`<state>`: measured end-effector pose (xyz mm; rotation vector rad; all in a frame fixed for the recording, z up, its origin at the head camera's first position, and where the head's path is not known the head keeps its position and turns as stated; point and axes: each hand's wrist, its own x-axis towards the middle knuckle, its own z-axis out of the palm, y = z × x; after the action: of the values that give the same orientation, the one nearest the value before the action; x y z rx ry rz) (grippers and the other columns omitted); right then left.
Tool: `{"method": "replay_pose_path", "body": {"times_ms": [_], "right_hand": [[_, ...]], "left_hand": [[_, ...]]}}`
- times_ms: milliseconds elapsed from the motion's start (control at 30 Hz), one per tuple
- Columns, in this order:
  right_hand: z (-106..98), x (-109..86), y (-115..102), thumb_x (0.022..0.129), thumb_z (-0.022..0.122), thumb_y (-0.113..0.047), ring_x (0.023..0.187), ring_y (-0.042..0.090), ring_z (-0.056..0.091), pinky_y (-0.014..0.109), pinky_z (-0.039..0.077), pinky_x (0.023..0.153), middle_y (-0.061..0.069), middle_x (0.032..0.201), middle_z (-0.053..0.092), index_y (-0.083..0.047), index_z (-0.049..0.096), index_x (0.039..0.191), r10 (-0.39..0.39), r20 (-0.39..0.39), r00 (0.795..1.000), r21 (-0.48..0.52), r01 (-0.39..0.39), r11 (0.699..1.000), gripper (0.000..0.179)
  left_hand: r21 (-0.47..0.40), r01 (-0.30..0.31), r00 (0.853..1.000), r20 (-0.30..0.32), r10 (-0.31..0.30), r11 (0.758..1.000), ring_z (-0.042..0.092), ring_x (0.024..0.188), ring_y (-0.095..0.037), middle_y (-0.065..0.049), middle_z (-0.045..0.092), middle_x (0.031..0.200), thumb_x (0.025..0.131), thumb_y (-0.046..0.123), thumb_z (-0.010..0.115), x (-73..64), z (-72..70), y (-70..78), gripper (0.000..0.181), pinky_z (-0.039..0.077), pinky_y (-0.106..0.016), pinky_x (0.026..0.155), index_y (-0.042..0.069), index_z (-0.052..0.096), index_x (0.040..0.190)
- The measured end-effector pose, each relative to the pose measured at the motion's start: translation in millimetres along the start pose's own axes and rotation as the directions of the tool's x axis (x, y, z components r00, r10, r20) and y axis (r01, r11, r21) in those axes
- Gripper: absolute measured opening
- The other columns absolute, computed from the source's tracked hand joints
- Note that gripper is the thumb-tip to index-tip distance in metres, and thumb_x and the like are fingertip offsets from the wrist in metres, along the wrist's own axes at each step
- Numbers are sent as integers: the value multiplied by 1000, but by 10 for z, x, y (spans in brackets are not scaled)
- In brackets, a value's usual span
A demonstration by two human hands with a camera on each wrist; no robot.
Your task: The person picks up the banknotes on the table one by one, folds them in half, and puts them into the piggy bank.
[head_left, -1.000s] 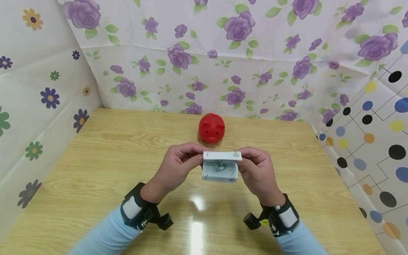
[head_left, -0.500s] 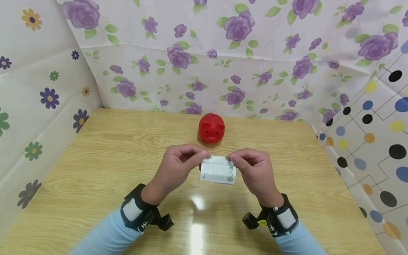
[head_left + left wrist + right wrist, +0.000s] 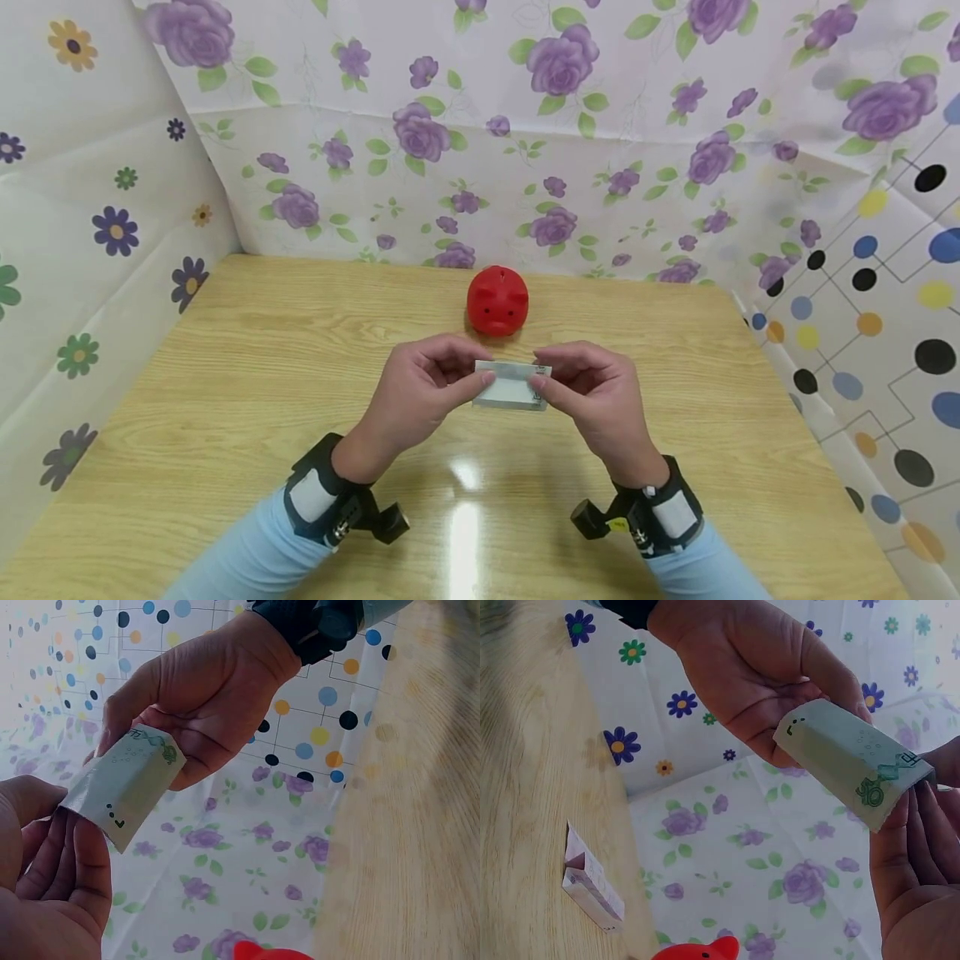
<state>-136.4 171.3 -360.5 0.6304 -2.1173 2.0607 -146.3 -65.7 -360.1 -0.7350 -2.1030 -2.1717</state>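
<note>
Between both hands is a pale green banknote (image 3: 513, 391), folded into a narrow strip and held clear of the table. Its printed 50 shows on the note (image 3: 851, 754) in the right wrist view. My left hand (image 3: 420, 390) pinches the left end, thumb on the near face and fingers behind. At the other end, my right hand (image 3: 600, 392) pinches it the same way. The left wrist view shows the note (image 3: 124, 780) bent along a crease. Just beyond the hands stands a red piggy bank (image 3: 498, 302), its snout facing me.
A second folded paper (image 3: 592, 892), pinkish and note-like, lies on the table in the right wrist view; the hands hide it from the head view. The wooden table (image 3: 300, 308) ends at a flowered cloth (image 3: 495, 167) behind and patterned cloths on both sides.
The note has turned from its portrait side to a plainer side and now looks narrower, folded over. Both thumbs have moved down onto its near face. The piggy bank has not moved.
</note>
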Motion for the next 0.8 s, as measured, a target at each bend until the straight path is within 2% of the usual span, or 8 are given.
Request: {"method": "replay_pose_path", "body": {"times_ms": [267, 467, 633, 800], "right_hand": [[73, -10, 2, 91, 75, -2, 63, 16, 58, 24, 49, 53, -6, 90, 77, 3, 76, 105, -36, 5, 999, -114, 37, 993, 14], [136, -29, 28, 90, 74, 3, 60, 14, 57, 25, 47, 49, -8, 88, 77, 4, 77, 100, -116, 36, 993, -113, 119, 986, 10], [178, -37, 53, 89, 73, 7, 59, 11, 57, 25, 47, 47, -8, 91, 78, 1, 77, 97, -176, 62, 982, -89, 181, 979, 11], [196, -37, 72, 89, 70, 11, 58, 10, 55, 24, 44, 46, -4, 86, 75, -3, 77, 95, -244, 86, 966, -87, 252, 964, 17]], "left_hand": [[53, -39, 999, 15, 38, 998, 64, 76, -19, -12, 71, 95, 90, 2, 76, -35, 46, -18, 9, 56, -25, 65, 5, 74, 99], [88, -97, 995, 32, 95, 991, 62, 75, -18, -6, 74, 92, 92, 5, 75, -77, 105, 11, 6, 51, -25, 59, 9, 76, 97], [117, -188, 982, 41, 184, 975, 60, 74, -16, -4, 74, 88, 93, 4, 74, -84, 132, 7, 8, 49, -25, 57, 10, 76, 95], [116, -255, 967, 49, 251, 960, 61, 75, -14, -4, 74, 86, 93, 1, 73, -84, 142, -2, 9, 50, -24, 59, 9, 76, 93]]}}
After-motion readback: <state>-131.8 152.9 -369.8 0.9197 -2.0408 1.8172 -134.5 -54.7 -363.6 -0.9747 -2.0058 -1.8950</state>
